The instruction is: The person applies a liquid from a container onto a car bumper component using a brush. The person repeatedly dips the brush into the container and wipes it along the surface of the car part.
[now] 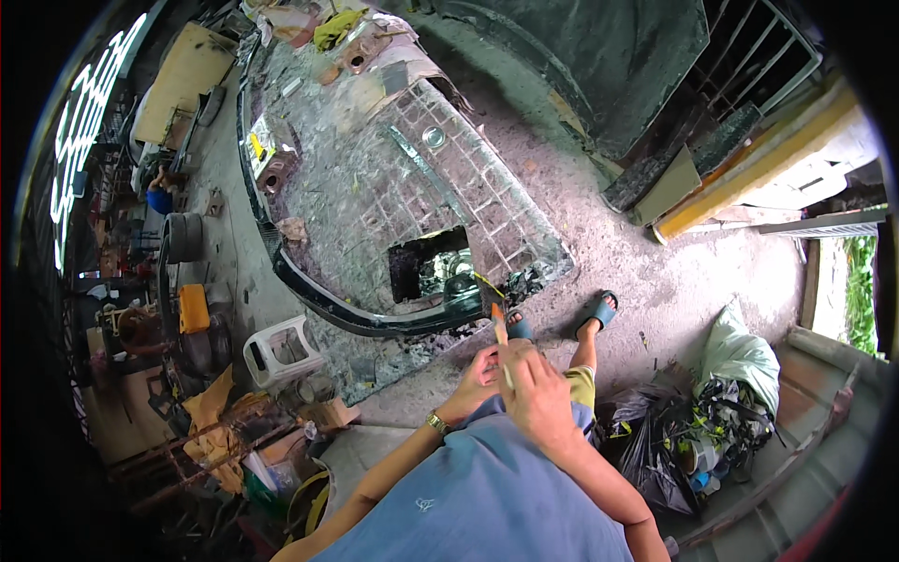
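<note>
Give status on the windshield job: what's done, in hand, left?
Done: shattered windshield lies flat on the ground, with one rectangular hole already cut near its lower edge. In hand: right hand grips an orange-handled tool by that hole; left hand touches it. Left: most of the cracked sheet remains whole.

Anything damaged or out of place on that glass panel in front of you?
Yes. The windshield is shattered all over, with a rectangular hole cut near its lower edge. Glass fragments lie scattered beside the hole, close to the utility knife.

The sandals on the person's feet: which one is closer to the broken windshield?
The left sandal. It sits right at the shattered glass edge of the windshield, just above the hands. The other sandal stands farther out on bare concrete.
</note>
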Motion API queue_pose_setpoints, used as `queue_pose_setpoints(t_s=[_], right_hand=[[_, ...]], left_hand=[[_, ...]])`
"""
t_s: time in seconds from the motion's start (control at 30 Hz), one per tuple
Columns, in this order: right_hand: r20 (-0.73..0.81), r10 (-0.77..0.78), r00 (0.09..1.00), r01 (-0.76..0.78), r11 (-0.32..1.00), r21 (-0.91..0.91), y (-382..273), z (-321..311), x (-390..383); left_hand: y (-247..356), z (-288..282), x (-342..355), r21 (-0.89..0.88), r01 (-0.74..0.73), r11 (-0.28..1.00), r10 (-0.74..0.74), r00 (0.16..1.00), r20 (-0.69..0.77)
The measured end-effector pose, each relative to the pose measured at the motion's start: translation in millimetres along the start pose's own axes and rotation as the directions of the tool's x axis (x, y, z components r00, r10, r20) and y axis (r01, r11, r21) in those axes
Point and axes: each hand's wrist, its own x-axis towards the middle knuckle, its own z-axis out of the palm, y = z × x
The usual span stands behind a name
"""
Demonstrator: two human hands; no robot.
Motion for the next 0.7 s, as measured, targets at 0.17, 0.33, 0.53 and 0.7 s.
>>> queue_pose_setpoints(t_s=[0.17, 0.33, 0.53, 0.7], right_hand=[[-0.143, 0.056, 0.988, -0.037, 0.991, 0.129, 0.7, -24.2, 2.6], [-0.087, 0.256, 0.963, -0.241, 0.959, 0.149, 34.9, -6.2, 20.7], [-0.054, 0.088, 0.995, -0.076, 0.977, 0.197, 31.8, 17.7, 16.6], [-0.026, -0.002, 1.000, 0.005, 0.993, 0.115, 14.9, 8.5, 5.2]], left_hand=[[-1.4, -4.7, -4.2, -0.045, 0.061, 0.997, -0.062, 0.998, -0.016], [-7.1, -8.0, -0.6, 0.052, 0.088, 0.995, -0.087, 0.996, -0.013], [10.9, 4.3, 0.0, 0.015, 0.100, 0.995, -0.100, 0.995, -0.002], [58.0, 42.3, -1.4, 0.198, 0.033, 0.980, -0.038, 0.999, 0.023]])
